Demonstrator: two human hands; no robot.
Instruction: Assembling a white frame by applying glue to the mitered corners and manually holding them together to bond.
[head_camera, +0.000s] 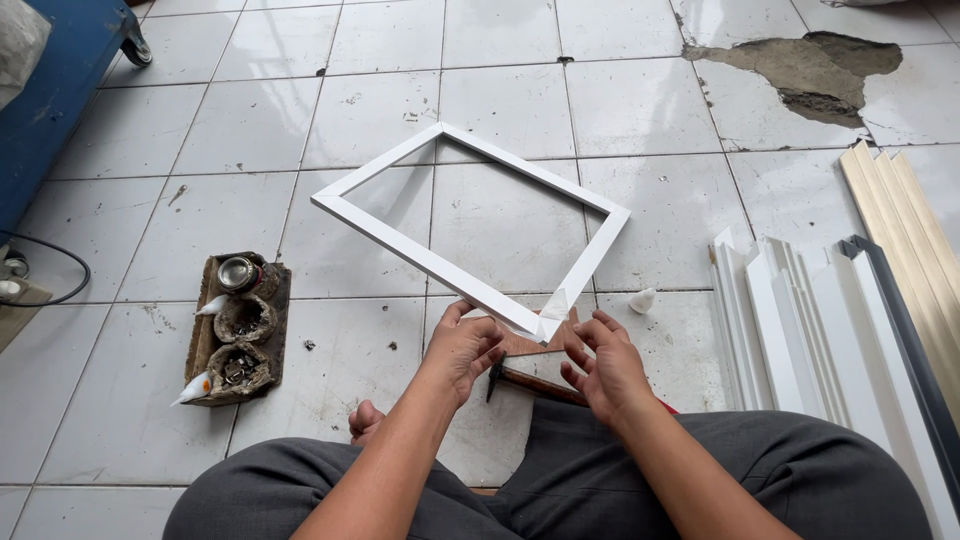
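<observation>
- Holding the near corner of a white rectangular frame (470, 220), the left hand (462, 345) curls its fingers (487, 330) around the frame's long near rail; the frame slants up off the tiled floor (620, 100), its far corner pointing away from the person
- the right hand (605, 365) sits just beside the same corner, its fingers (580, 352) half bent and loosely spread; whether they touch the frame cannot be told
- a hammer (530, 382) lies on the floor under both hands, its head to the left
- a small wooden tray (240, 330) of round tins stands well to the left, with white pointed tubes beside it
- white and cream moulding strips (830, 310) lie stacked at the right; a small white lump (641, 300) rests near them
</observation>
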